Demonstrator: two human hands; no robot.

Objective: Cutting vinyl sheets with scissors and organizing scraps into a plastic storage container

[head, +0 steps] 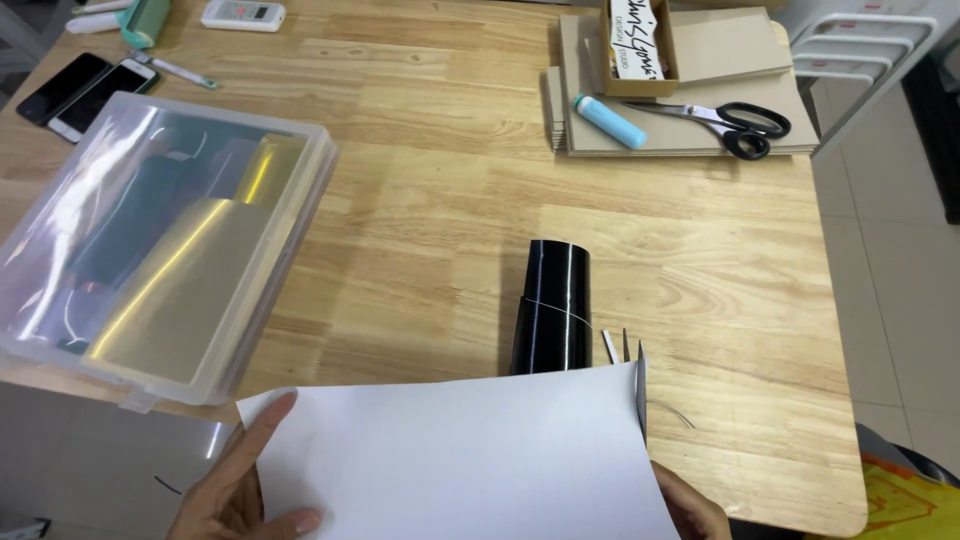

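Note:
A large white sheet [460, 460] fills the lower middle of the view. My left hand [235, 490] grips its left edge, with the thumb on top and the forefinger along the border. My right hand [690, 505] is mostly hidden behind the sheet's right corner. A grey scissor blade [640, 390] rises from it along the sheet's right edge. Just beyond the sheet, a glossy black roll [553, 300] lies on the wooden table [430, 180], partly covered by the sheet's top edge.
A clear lidded plastic box [160, 250] with gold and dark sheets sits at the left. Two phones [75, 90] lie at the far left. A stack of cardboard [690, 130] at the far right carries a small box, a blue tube [610, 122] and black-handled scissors [735, 125].

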